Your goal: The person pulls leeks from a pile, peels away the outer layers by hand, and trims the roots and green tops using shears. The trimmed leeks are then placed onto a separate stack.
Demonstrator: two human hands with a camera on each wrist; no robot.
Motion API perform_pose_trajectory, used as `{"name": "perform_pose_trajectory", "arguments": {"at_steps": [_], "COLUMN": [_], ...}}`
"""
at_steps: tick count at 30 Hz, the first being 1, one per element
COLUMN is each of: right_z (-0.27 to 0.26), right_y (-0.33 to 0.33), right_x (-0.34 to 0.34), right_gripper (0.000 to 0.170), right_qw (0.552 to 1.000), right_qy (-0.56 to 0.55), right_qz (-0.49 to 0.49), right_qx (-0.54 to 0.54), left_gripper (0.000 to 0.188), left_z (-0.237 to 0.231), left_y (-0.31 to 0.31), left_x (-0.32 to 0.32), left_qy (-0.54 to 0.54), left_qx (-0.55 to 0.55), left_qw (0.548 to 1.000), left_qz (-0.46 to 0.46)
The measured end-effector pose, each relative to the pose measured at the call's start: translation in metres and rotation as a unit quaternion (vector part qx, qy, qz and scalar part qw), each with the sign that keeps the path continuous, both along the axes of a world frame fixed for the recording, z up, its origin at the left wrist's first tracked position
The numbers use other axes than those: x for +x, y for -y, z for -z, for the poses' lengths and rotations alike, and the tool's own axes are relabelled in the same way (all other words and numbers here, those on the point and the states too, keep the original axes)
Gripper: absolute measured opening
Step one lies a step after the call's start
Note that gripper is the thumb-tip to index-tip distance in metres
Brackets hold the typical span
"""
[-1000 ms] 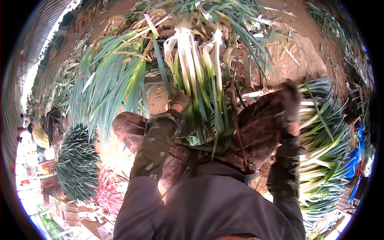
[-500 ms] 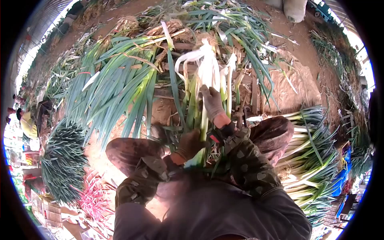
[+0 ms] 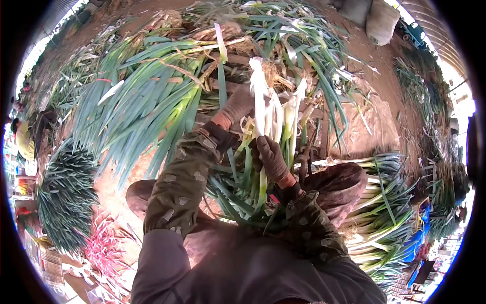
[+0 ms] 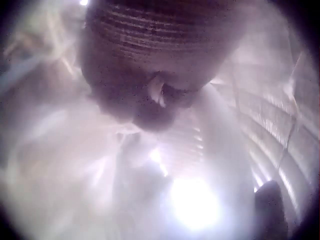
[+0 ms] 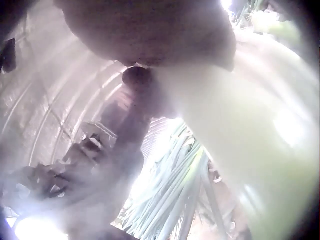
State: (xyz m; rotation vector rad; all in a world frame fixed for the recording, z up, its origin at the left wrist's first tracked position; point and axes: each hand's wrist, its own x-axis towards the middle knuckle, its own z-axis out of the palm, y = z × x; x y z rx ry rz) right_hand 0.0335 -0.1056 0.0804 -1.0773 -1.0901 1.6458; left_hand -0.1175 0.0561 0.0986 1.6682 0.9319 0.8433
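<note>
**Leek held by right hand, left hand at its pale end**

Head view: leek [image 3: 259, 104] upright in frame, centre, roots-end up. Right hand [image 3: 271, 159], gloved, just below centre: fingers curled round the stalk, no gap seen. Left hand [image 3: 237, 106], gloved, left of the stalk near its pale upper part; fingertips hidden, so can't tell how far open or whether anything is held. More leeks [image 3: 293, 119] just right of the held one. Step looks like cleaning the stalk. To do it well: right grip firm but not crushing, low enough to leave the pale part free; left should pull any loose layer lengthwise, not sideways, which could snap the stalk.

Containers: pale sack [image 3: 383, 21], upper right, contents not visible. Basket [image 3: 51, 266], lower left edge, contents too small to tell. Loose, no container seen: leek stack [image 3: 385, 215] lower right, dark green bundle [image 3: 66, 197] lower left, pink bundle [image 3: 105, 248] beside it.

Left wrist view: hazy; dark glove fills the top, pale blur below. Hold can't be read.

Right wrist view: glove across the top, leek running from under it to lower right, leafy greens at bottom centre. Grip agrees with head view.
</note>
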Motion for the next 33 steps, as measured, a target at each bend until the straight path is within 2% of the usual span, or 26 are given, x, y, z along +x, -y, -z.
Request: {"name": "perform_pose_trajectory", "arguments": {"at_steps": [1,3,4,5,6,8,9,10,11,12,13,14,15,16,17,18,19,20,22,23,25,26,28,29,31,33], "right_z": [-0.004,-0.013,-0.015,-0.016,-0.016,-0.003,0.013,0.024,0.037,0.031,0.022,0.015,0.010,0.007,0.017,0.014,0.018,0.023,0.026,0.033,0.041,0.047,0.068,0.070,0.075,0.093], "right_y": [0.000,0.005,0.011,0.019,0.027,0.055,0.055,0.059,0.053,0.039,0.026,0.021,0.018,0.015,0.014,0.016,0.018,0.019,0.019,0.017,0.014,0.010,0.003,0.002,0.000,-0.003], "right_x": [0.002,0.005,0.007,0.012,0.016,0.026,0.034,0.040,0.045,0.054,0.055,0.054,0.050,0.046,0.046,0.042,0.040,0.039,0.039,0.040,0.045,0.049,0.057,0.055,0.049,0.048], "right_gripper": [0.042,0.037,0.037,0.036,0.036,0.033,0.033,0.033,0.035,0.033,0.032,0.030,0.029,0.028,0.025,0.025,0.024,0.024,0.023,0.022,0.018,0.019,0.020,0.021,0.024,0.037], "right_qw": [1.000,1.000,1.000,0.999,0.998,0.999,0.998,0.992,0.989,0.987,0.985,0.983,0.984,0.984,0.986,0.986,0.987,0.987,0.989,0.988,0.979,0.972,0.975,0.974,0.969,0.985], "right_qy": [0.003,0.007,0.026,0.045,0.064,0.022,0.033,0.044,-0.003,0.044,0.038,0.033,0.015,-0.001,0.002,0.016,0.033,0.049,0.091,0.106,0.159,0.183,0.115,0.134,0.172,0.107], "right_qz": [-0.003,-0.012,-0.011,-0.014,-0.019,0.000,0.042,0.088,0.147,0.152,0.165,0.176,0.176,0.177,0.166,0.161,0.156,0.151,0.119,0.114,0.129,0.146,0.184,0.184,0.179,0.132], "right_qx": [-0.001,-0.002,-0.003,-0.003,-0.002,-0.023,0.028,0.075,0.014,0.020,-0.002,-0.028,-0.030,-0.028,-0.025,-0.048,-0.032,-0.015,-0.012,-0.013,0.002,-0.033,-0.036,-0.020,0.011,0.042], "left_gripper": [0.022,0.016,0.017,0.016,0.015,0.017,0.019,0.021,0.024,0.027,0.024,0.027,0.040,0.050,0.070,0.078,0.082,0.086,0.073,0.068,0.059,0.055,0.046,0.040,0.039,0.037], "left_z": [0.003,-0.007,-0.022,-0.029,-0.040,-0.070,-0.086,-0.107,-0.121,-0.137,-0.127,-0.116,-0.111,-0.084,-0.045,-0.023,-0.024,-0.028,0.055,0.078,0.089,0.097,0.062,0.046,0.043,0.041], "left_y": [-0.004,-0.007,-0.009,-0.022,-0.044,-0.091,-0.122,-0.140,-0.153,-0.149,-0.127,-0.107,-0.052,-0.038,-0.023,-0.005,0.020,0.036,0.023,0.012,0.001,0.000,0.012,0.018,0.024,0.031], "left_x": [0.008,0.021,0.006,-0.010,-0.033,-0.080,-0.107,-0.123,-0.133,-0.128,-0.116,-0.105,-0.073,-0.063,-0.049,-0.025,0.003,0.026,0.052,0.058,0.068,0.069,0.057,0.050,0.041,0.032], "left_qy": [-0.013,0.081,0.228,0.260,0.227,0.127,0.043,-0.059,-0.186,-0.324,-0.450,-0.560,-0.605,-0.575,-0.457,-0.462,-0.442,-0.412,-0.272,-0.238,-0.169,-0.165,-0.156,-0.174,-0.164,-0.117], "left_qx": [0.063,-0.085,-0.168,-0.161,-0.095,0.014,0.054,0.051,0.030,0.014,0.066,0.130,0.180,0.208,0.334,0.289,0.158,0.026,0.124,0.124,0.120,0.092,0.039,0.060,0.092,0.098], "left_qw": [0.998,0.982,0.944,0.929,0.935,0.930,0.922,0.920,0.916,0.898,0.857,0.797,0.741,0.762,0.800,0.823,0.876,0.908,0.946,0.956,0.971,0.978,0.986,0.983,0.982,0.988], "left_qz": [-0.020,-0.150,-0.169,-0.207,-0.257,-0.345,-0.380,-0.384,-0.355,-0.298,-0.241,-0.186,-0.231,-0.214,-0.201,-0.160,-0.114,-0.066,-0.121,-0.121,-0.115,-0.092,-0.048,-0.011,0.000,0.018]}}
